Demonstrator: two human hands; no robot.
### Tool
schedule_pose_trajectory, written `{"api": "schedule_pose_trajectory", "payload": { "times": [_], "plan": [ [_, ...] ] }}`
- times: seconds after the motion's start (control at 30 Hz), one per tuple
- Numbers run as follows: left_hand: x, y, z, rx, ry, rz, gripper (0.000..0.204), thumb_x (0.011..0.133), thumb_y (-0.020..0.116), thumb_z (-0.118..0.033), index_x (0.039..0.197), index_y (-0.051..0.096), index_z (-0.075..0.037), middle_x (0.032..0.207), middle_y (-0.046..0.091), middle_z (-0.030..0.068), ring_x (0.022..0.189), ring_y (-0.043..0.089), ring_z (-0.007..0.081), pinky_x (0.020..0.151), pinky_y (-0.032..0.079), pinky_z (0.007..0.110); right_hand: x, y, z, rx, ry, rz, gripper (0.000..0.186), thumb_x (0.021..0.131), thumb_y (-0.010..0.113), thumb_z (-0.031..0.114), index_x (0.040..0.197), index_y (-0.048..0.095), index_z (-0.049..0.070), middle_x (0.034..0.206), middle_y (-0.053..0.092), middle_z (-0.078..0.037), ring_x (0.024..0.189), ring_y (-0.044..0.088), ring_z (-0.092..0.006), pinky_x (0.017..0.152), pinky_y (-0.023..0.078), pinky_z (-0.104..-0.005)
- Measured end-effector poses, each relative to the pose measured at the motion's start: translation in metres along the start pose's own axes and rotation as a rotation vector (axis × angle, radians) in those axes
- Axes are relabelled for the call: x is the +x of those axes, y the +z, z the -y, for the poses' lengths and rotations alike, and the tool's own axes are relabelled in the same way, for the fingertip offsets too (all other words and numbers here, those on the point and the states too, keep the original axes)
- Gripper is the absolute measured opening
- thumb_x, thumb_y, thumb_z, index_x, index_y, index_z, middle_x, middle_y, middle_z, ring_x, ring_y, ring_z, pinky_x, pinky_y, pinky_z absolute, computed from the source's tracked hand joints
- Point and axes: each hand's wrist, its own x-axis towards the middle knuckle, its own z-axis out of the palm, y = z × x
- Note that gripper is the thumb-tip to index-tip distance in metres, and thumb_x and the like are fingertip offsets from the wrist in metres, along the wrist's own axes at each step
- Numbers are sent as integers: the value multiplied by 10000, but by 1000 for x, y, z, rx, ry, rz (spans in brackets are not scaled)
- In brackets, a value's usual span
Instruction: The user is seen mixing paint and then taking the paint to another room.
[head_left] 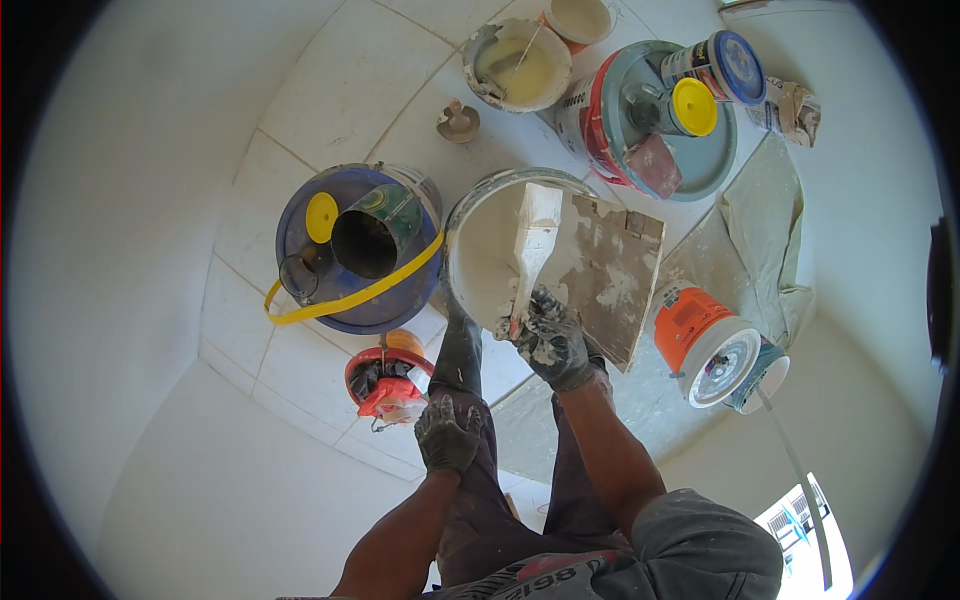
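Note:
My right hand [549, 338], in a dark glove smeared with white plaster, grips the handle of a wide putty knife [533, 243]. The blade lies over a square plaster-caked board [610, 268], which rests on the rim of a white bucket of plaster [480, 250]. My left hand [446, 434], also gloved, rests on my left knee and holds nothing. I am crouched, with both legs in dark trousers below the bucket.
A blue lidded bucket [350, 300] with a yellow band, yellow cap and a dark tin stands at left. Beside my knee sits a small red pail [385, 385]. An orange tub [700, 340] lies at right. More buckets [640, 115] and a cloth [765, 220] are beyond.

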Motion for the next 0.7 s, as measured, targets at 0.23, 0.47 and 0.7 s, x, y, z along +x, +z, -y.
{"api": "schedule_pose_trajectory", "payload": {
  "times": [0.23, 0.47, 0.7],
  "plan": [
    [3, 10, 3, -19, 48, -96, 705, 920, 589, -561, 1351, 605, -4, 1361, 600, 250, 1299, 543, 384, 1110, 364, 519, 3, -14, -7, -896, -218, 30, 382, 963, 685, 73, 1309, 562, -32, 1236, 653, -158, 1130, 646, -244, 983, 539, -381],
    [3, 12, -1, 8, 60, -110, 709, 921, 587, -560, 1363, 595, -6, 1363, 600, 244, 1299, 543, 376, 1106, 367, 512, 9, -36, -12, -1236, -708, -57, 208, 869, 667, 45, 1049, 769, 24, 1343, 638, -237, 1208, 625, -398, 1004, 520, -460],
    [4, 13, 0, 26, 38, -103, 708, 921, 585, -561, 1363, 601, -8, 1371, 596, 245, 1308, 542, 372, 1111, 364, 512, 15, 9, 12, -953, -448, -43, 248, 921, 633, 43, 1137, 749, 4, 1170, 691, -181, 1008, 687, -262, 861, 549, -344]
  ]
}}
